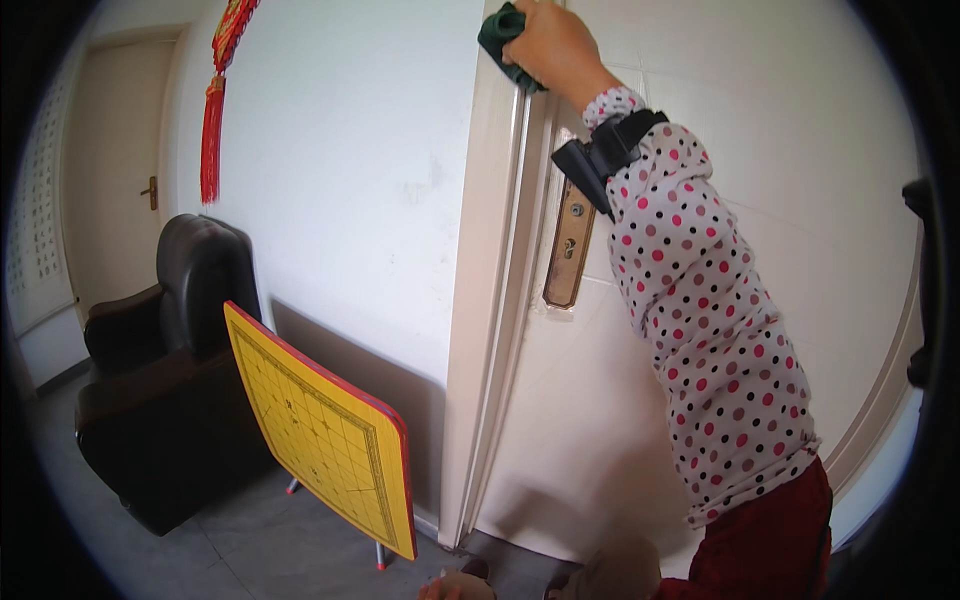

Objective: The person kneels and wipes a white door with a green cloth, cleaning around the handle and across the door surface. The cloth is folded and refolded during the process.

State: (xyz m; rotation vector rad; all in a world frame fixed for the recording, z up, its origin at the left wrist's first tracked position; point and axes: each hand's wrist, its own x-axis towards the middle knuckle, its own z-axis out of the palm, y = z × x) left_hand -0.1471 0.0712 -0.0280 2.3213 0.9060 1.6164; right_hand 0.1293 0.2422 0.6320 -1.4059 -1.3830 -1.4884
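Observation:
My right hand (559, 49) grips a folded dark green cloth (504, 37) against the upper part of the pale door frame (487, 225). The sleeve on that arm is white with coloured dots, and a black strapped device (611, 150) sits near the wrist. Below the forearm, a brass-coloured lock plate (570, 247) is fixed to the pale door (585, 375); the device hides its upper end. Part of my left hand (442, 589) shows low at the bottom edge, beside a trouser leg; what it may hold is hidden.
A yellow folding table with a red edge (322, 420) stands tilted near the white wall (352, 187), left of the frame. Behind it is a dark leather armchair (199, 300). A red tassel (213, 142) hangs on the wall. Another door (112, 165) is at far left.

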